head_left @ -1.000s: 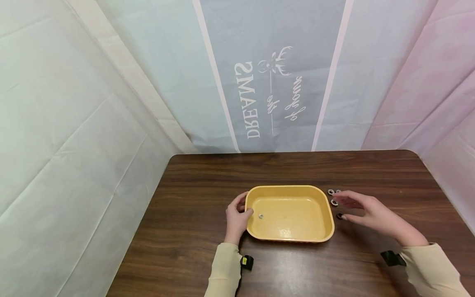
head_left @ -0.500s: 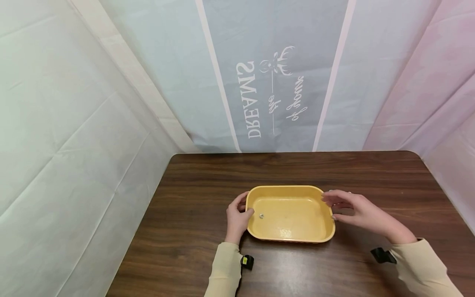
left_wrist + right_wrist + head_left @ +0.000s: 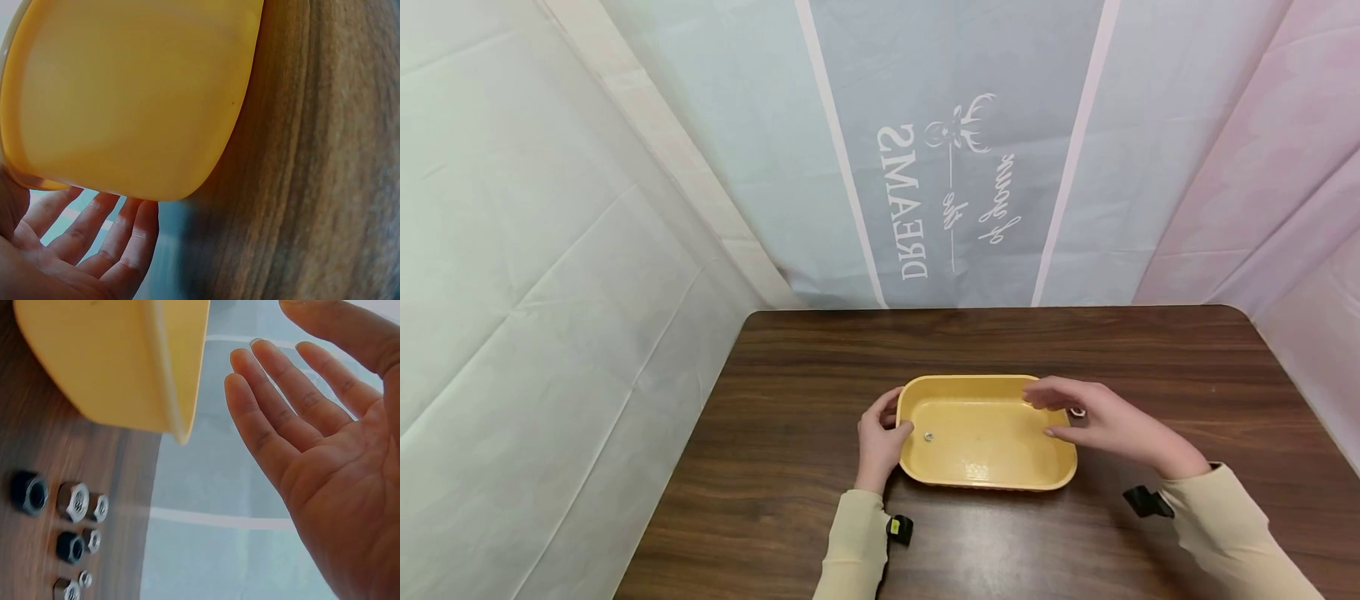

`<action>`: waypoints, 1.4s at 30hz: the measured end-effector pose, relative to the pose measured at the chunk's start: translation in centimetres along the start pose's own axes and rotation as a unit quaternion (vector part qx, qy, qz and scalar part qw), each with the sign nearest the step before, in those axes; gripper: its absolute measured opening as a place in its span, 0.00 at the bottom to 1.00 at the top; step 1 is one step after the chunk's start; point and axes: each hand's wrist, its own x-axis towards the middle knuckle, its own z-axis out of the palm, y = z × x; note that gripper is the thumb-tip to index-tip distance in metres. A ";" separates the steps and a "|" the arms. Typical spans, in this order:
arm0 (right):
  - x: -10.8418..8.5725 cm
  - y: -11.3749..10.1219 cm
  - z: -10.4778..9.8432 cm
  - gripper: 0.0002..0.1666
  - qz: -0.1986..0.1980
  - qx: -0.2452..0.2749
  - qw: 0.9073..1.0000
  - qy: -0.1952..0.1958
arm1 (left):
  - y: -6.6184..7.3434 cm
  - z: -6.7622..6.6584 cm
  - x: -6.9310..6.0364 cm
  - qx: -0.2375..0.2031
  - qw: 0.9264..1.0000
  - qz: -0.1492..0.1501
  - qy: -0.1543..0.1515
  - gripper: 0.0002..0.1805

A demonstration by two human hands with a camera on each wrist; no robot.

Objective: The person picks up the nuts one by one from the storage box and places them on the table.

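Observation:
A yellow plastic tray [image 3: 985, 483] with rounded corners stands on the table. My left hand [image 3: 880, 440] holds its left end, thumb over the rim and fingers along the outer wall; the left wrist view shows these fingers [image 3: 134, 250] against the tray. Inside, near that thumb, lies a small metal nut [image 3: 928, 437]. Over the tray's right end hovers my right hand [image 3: 1097, 418], fingers loosely extended. Its palm [image 3: 344, 456] shows nothing held in the right wrist view. Several hex nuts sit beside the tray, among them a silver nut [image 3: 73, 501] and a black nut [image 3: 29, 492].
The brown wood-grain table [image 3: 790, 400] extends around the tray. A grey-blue printed cloth [image 3: 955, 167] hangs behind its far edge, and a white sheet [image 3: 550, 292] hangs at the left. My right hand hides most of the nuts from the head view.
My right hand has moved left, from beside the nuts to above the tray's right end. The left hand and the tray have stayed in place.

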 end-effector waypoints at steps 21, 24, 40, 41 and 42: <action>5.5 -0.4 1.3 0.29 0.027 0.055 0.996 -0.069 | 0.0 -0.1 0.0 0.002 1.000 0.013 0.001 0.31; 6.2 -0.2 1.8 0.29 0.017 0.068 0.994 -0.079 | 0.0 0.0 0.0 0.002 1.000 0.017 0.002 0.31; 9.2 0.6 4.6 0.29 -0.017 0.112 0.986 -0.120 | 0.0 0.0 0.0 -0.001 1.000 0.012 0.000 0.31; 9.4 0.7 4.7 0.29 -0.015 0.116 0.986 -0.123 | 0.0 0.0 0.0 -0.002 1.000 0.013 0.000 0.31; 9.5 0.7 4.8 0.28 -0.012 0.120 0.985 -0.126 | 0.0 0.0 0.0 -0.003 1.000 0.014 0.000 0.31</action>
